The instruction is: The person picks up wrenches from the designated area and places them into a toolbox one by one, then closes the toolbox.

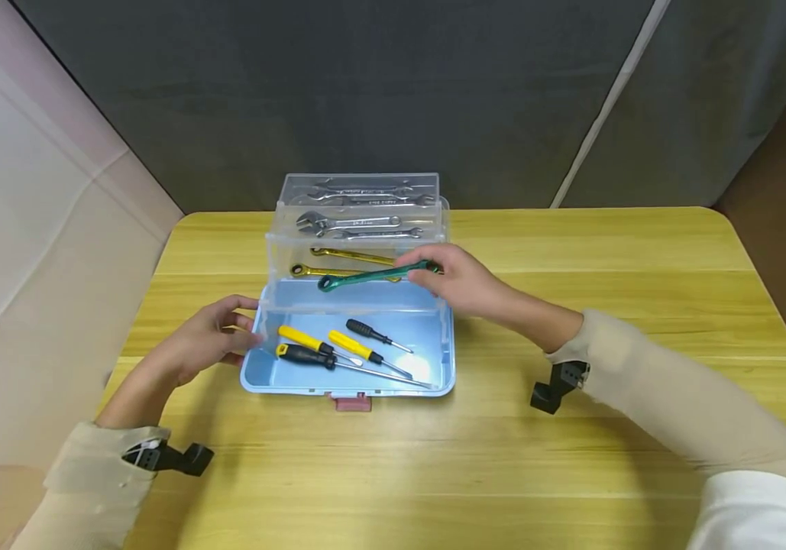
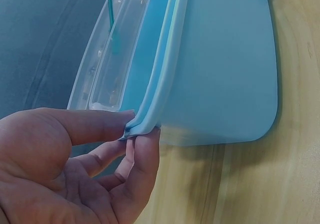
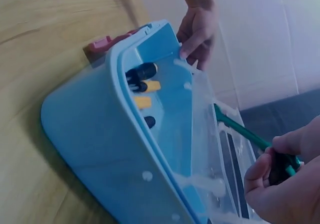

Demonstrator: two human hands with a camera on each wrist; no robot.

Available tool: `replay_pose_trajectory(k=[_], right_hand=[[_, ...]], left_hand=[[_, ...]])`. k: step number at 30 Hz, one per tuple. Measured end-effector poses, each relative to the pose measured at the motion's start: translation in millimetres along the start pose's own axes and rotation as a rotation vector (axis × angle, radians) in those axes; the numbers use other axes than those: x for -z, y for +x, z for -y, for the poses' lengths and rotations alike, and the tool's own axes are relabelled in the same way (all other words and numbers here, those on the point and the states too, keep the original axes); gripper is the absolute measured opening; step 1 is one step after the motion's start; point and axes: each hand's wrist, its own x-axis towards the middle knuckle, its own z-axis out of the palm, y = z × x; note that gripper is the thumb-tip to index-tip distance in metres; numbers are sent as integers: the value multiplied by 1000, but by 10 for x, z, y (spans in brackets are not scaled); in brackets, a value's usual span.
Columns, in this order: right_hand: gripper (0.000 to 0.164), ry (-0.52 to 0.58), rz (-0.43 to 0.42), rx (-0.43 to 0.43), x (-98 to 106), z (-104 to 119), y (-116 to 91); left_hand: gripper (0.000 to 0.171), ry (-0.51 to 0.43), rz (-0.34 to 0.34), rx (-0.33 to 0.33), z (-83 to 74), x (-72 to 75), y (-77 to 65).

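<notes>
My left hand pinches the left rim of a light blue toolbox; the left wrist view shows the thumb above the rim and fingertips beneath it. One end of a green ratchet wrench is held in my right hand, over the clear tray at the middle of the box. Below that wrench lie two gold wrenches in the tray. Higher tiers hold an adjustable wrench and several silver wrenches. In the blue bottom sit several screwdrivers with yellow or black handles.
The toolbox stands on a wood-grain table, its pink latch at the front. A dark grey curtain hangs behind the table, and a pale curtain is along the left side.
</notes>
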Motion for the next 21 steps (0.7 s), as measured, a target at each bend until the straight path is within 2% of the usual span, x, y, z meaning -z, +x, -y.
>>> replay_pose_trajectory(k=[7, 12, 15, 18, 21], right_hand=[[32, -36, 17, -24, -103, 13, 51], [41, 43, 4, -6, -63, -10, 31], [37, 82, 13, -4, -24, -34, 19], [31, -27, 24, 15, 5, -61, 19], [29, -236, 23, 63, 18, -74, 36]], left_hand=[[58, 5, -4, 11, 4, 4, 6], [58, 9, -5, 12, 4, 6, 10], [58, 11, -5, 12, 1, 4, 10], [58, 11, -6, 14, 0, 5, 13], [58, 13, -5, 18, 1, 7, 17]])
